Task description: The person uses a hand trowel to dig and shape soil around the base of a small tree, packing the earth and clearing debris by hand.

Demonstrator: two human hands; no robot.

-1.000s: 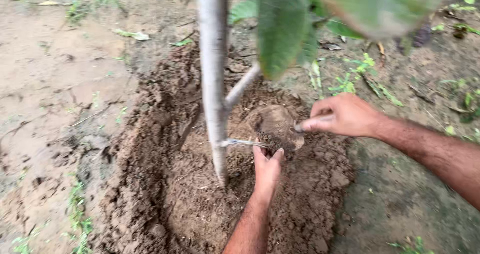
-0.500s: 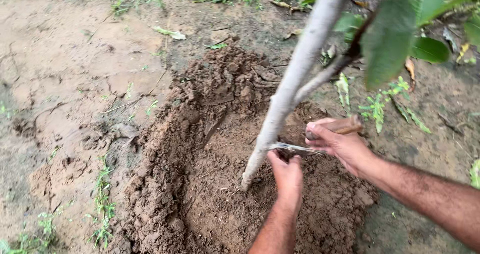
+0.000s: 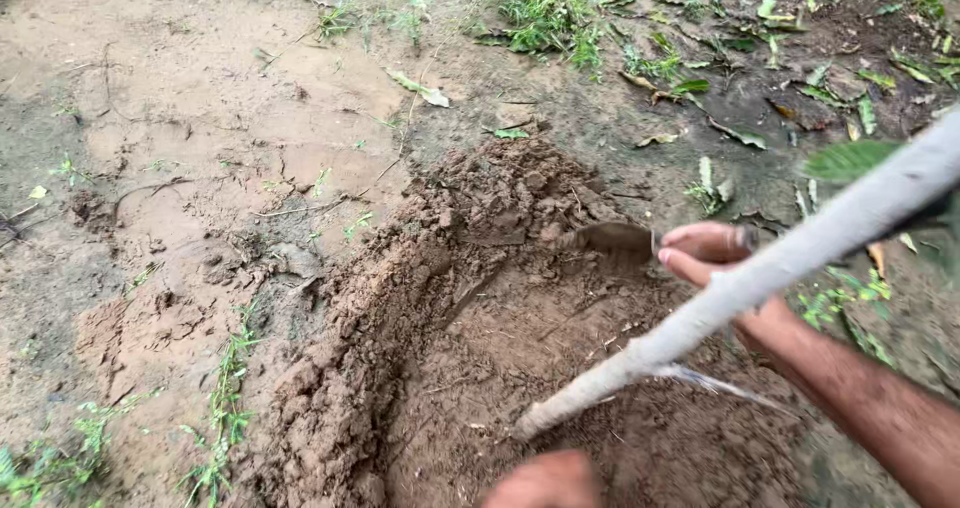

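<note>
A pale grey sapling trunk leans low across a dug pit of loose brown soil, its base stuck in the pit floor, a thin side shoot splitting off near the base. Behind the trunk, the right hand is closed around a small trowel whose blade touches the pit's far wall. The left hand, blurred below the trunk's base, cannot be judged for grip.

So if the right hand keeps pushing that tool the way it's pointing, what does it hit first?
Probably the heaped loose soil at the hole's far rim. The right hand holds a small digging tool whose blade points left at that mound and seems already against it, though depth is unclear.
</note>
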